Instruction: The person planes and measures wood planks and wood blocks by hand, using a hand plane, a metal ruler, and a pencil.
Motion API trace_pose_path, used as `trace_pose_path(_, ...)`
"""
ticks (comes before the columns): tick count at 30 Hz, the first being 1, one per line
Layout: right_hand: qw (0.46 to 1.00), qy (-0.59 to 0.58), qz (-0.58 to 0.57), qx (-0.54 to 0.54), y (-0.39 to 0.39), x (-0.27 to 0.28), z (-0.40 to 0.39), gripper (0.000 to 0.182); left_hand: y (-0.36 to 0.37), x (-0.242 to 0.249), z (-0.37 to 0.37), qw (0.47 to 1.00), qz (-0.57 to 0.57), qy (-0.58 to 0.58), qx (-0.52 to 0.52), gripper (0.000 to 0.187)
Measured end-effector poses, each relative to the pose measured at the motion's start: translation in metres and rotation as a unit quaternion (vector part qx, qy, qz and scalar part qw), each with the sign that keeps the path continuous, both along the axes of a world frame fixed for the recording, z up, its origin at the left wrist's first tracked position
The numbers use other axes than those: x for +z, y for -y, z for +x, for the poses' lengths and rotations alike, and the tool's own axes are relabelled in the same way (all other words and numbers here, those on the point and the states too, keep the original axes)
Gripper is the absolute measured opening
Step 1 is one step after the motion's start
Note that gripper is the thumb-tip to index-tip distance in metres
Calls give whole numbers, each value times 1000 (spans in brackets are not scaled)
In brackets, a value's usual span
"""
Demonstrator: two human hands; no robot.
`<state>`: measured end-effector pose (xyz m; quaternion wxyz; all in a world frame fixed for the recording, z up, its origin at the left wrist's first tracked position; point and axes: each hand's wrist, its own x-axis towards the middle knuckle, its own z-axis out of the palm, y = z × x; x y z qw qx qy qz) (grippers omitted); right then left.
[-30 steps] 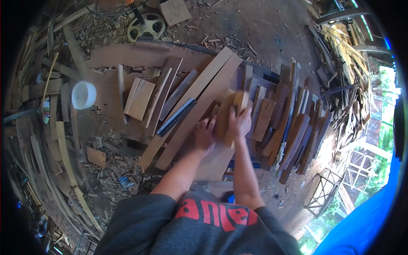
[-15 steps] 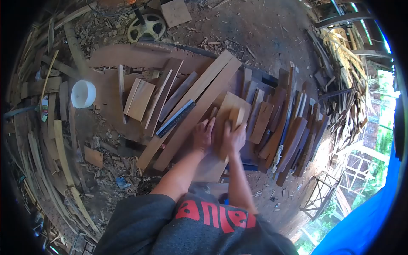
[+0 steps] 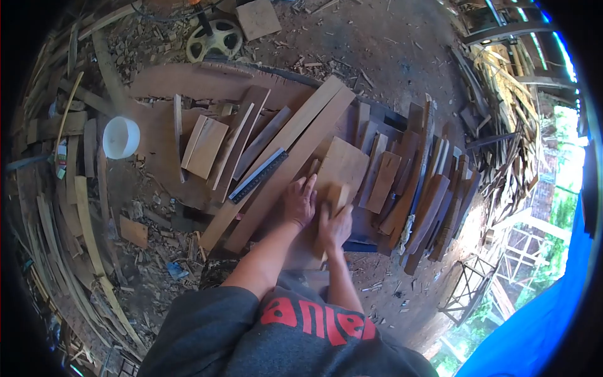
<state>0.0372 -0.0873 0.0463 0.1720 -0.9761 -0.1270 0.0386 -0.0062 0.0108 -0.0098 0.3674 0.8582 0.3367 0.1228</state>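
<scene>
A wide, pale wooden board (image 3: 345,162) lies at a slant on the workbench in front of me. My right hand (image 3: 335,227) grips a small wooden block (image 3: 338,194) against the board's face; the block's underside is hidden. Along the board's left side rests my left hand (image 3: 301,202), fingers stretched out and the index finger pointing up the board. Just beyond its fingertips is a small wooden piece (image 3: 315,166). To the left of that hand run two long planks (image 3: 295,169), with a dark metal ruler-like strip (image 3: 259,176) lying across them.
Several short boards (image 3: 383,182) and dark curved pieces (image 3: 429,210) line the bench's right side. More offcuts (image 3: 206,147) lie on the left. A white bucket (image 3: 121,137) stands beyond them. Stacked timber borders the left and right, and a spoked wheel (image 3: 214,41) is at the back.
My right hand has slid the wooden block down the board, toward my body and slightly left. My left hand stays in nearly the same place.
</scene>
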Motion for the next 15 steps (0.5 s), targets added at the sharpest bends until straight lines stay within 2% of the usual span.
trace_pose_path(5, 1000, 5, -6, -13, -80, 1, 142, 48, -2, 6, -2, 1000, -2, 1, -13, 53)
trace_pose_path(8, 1000, -2, 14, -7, -85, 12, 145, 49, -5, 10, -3, 1000, -12, -6, -12, 53)
trace_pose_path(9, 998, 65, 6, 16, -73, 6, 123, 50, -5, 13, -3, 999, -20, -21, -21, 52)
trace_pose_path(10, 998, 59, 1, 19, -55, 1, 95, 56, -4, 8, -3, 999, -24, -15, -24, 52)
trace_pose_path(11, 999, -43, -16, 1, -38, 10, 64, 63, 0, -1, -2, 1000, -13, -2, -12, 52)
trace_pose_path(13, 997, -76, 4, -27, 0, 10, -5, 61, -1, 2, -1, 1000, -3, 6, 3, 50)
trace_pose_path(15, 996, -91, 10, -22, 7, 8, -14, 59, -2, 5, 3, 1000, -8, 6, 9, 50)
